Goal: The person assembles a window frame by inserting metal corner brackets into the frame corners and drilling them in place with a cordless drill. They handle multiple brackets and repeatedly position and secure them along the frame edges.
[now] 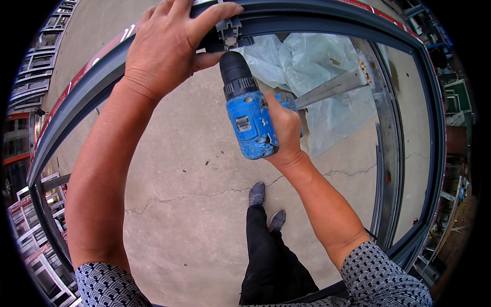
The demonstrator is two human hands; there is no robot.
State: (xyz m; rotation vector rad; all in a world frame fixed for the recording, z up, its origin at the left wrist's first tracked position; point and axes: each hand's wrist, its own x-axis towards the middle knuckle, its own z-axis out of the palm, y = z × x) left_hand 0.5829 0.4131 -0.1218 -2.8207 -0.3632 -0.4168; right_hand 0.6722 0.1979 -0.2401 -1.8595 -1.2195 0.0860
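My right hand is closed around the grip of a blue cordless drill, its paint scuffed and its chuck black. The chuck end points away from me at a small grey metal bracket on the far bar of a dark grey metal frame. Whether a bit touches the bracket is hard to see. My left hand grips the far bar just left of the bracket, with the index finger reaching over its top and the thumb underneath, close to the chuck. Part of the grip is hidden by the hand itself.
Through the frame, crumpled clear plastic sheeting lies on the cracked concrete floor. A metal bar slants to a long upright profile at right. Stacked metal frames stand on the left. My shoes are below.
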